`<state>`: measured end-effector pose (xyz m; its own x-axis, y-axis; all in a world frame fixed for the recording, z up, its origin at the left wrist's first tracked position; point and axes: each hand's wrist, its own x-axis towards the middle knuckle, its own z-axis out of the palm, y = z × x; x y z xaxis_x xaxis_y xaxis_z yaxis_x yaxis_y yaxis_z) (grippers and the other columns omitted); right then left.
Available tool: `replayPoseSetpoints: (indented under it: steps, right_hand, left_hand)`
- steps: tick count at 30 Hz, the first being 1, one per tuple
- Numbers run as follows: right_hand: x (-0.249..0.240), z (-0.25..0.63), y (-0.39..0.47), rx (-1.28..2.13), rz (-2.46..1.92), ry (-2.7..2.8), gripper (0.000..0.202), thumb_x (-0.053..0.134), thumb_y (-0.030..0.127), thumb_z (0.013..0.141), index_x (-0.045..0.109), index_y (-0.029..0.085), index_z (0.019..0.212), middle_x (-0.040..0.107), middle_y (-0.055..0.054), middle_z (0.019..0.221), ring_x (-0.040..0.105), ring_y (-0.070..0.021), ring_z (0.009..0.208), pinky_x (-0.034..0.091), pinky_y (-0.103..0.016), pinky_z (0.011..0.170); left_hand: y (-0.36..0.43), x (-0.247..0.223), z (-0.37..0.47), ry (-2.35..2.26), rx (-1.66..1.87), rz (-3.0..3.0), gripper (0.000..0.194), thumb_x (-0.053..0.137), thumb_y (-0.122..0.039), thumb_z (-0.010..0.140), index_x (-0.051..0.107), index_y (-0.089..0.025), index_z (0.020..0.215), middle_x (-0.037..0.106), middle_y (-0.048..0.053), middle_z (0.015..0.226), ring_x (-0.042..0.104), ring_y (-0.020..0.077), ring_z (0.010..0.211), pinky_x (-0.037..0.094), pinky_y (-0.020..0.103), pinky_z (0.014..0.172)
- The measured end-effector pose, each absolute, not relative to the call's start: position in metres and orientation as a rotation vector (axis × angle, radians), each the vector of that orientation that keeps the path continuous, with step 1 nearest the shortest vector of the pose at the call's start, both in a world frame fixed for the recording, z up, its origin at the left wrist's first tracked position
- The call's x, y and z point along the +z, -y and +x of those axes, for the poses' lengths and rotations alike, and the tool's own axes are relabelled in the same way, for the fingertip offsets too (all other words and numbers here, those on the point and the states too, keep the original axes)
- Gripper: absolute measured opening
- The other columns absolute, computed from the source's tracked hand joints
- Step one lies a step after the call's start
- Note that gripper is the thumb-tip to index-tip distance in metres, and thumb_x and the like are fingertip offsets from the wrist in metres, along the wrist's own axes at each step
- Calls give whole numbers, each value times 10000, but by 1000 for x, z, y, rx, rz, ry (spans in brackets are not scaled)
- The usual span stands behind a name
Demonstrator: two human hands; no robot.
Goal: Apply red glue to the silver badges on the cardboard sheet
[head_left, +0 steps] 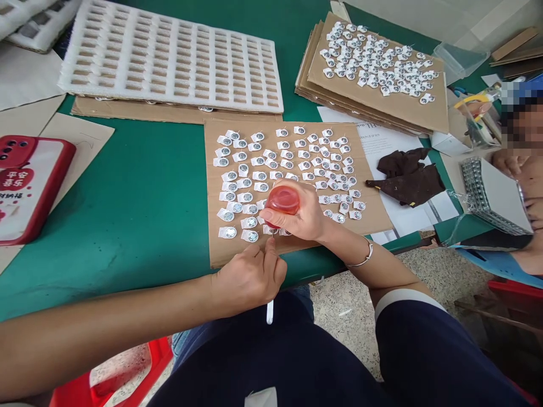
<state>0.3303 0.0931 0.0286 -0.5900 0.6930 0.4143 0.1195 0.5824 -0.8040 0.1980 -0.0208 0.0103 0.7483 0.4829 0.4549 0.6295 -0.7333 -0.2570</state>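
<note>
My right hand (pixel 307 212) is wrapped round a translucent red squeeze bottle (pixel 283 201), held over the front of a cardboard sheet (pixel 227 256). My left hand (pixel 254 274) is closed on a thin tool with a white handle (pixel 270 314); the handle's end sticks out below the fist. The tool's tip is too small to make out, close under the bottle. Rows of small round silvery pieces with white tabs (pixel 229 232) lie on the cardboard. Some of them are hidden behind my right hand and the bottle.
A white slotted foam tray (pixel 178 62) lies behind on the green table (pixel 139 209). Stacked cardboard sheets (pixel 314 73) with similar pieces stand back right. A dark brown cloth (pixel 409 178) lies on papers. At left is a red-cased phone (pixel 38 186). Another person's hand (pixel 511 161) is at far right.
</note>
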Motion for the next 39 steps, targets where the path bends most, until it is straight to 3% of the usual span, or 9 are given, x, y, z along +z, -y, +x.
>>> replayPoseSetpoints:
  steps: [13, 20, 31, 39]
  right_hand:
    - [29, 332, -94, 994, -652, 2026, 197, 714, 317, 708, 572, 184, 737, 580, 11, 698, 524, -106, 623, 459, -270, 598]
    - [29, 330, -94, 1011, -676, 2013, 206, 714, 311, 705, 552, 187, 737, 543, 23, 674, 489, -99, 598, 436, -262, 562]
    - [29, 331, -95, 1022, -678, 2021, 234, 706, 342, 714, 527, 191, 704, 507, 33, 646, 458, -91, 576, 410, -256, 543]
    - [29, 330, -96, 1019, -699, 2048, 255, 689, 390, 724, 546, 180, 696, 519, 28, 639, 462, -92, 569, 400, -262, 553]
  left_hand:
    - [22, 10, 197, 849, -515, -2578, 63, 519, -65, 781, 568, -43, 750, 661, 258, 852, 657, 247, 675, 539, 326, 563]
    - [21, 10, 196, 839, -489, -2597, 53, 564, -85, 773, 565, -51, 732, 659, 269, 864, 626, 206, 573, 527, 321, 518]
    - [21, 12, 195, 832, -493, -2571, 38, 566, -82, 780, 580, -58, 753, 664, 233, 884, 642, 216, 693, 524, 299, 552]
    - [21, 10, 195, 833, -504, -2575, 62, 546, -92, 793, 566, -55, 748, 654, 255, 880, 652, 278, 792, 513, 305, 538]
